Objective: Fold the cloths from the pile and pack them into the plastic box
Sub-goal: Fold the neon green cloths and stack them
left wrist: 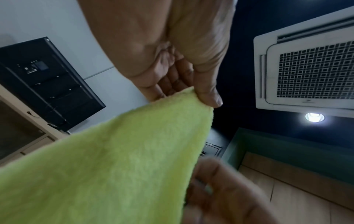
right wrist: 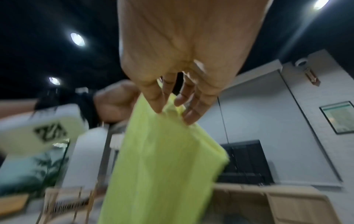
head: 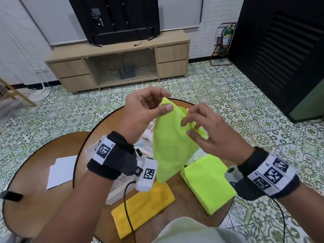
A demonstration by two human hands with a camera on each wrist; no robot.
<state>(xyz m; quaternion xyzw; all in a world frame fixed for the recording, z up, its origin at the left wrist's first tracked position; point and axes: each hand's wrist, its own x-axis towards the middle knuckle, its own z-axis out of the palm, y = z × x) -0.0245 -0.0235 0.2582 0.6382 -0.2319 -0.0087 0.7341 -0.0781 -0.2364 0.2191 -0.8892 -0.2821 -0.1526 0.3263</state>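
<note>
Both hands are working one lime cloth in mid-air over the table: left hand pinching the top corner, right hand pinching the edge just beside it. Cloth is hanging long-axis down, plastic box sitting below the left wrist.

The head camera looks forward and down from above the round bench, taking in both hands, the tiled floor and the television on the far wall. Each wrist camera sits very close behind its palm, tilted upward toward the ceiling. All three share the lime cloth; the left hand also shows in the right wrist view.
</note>
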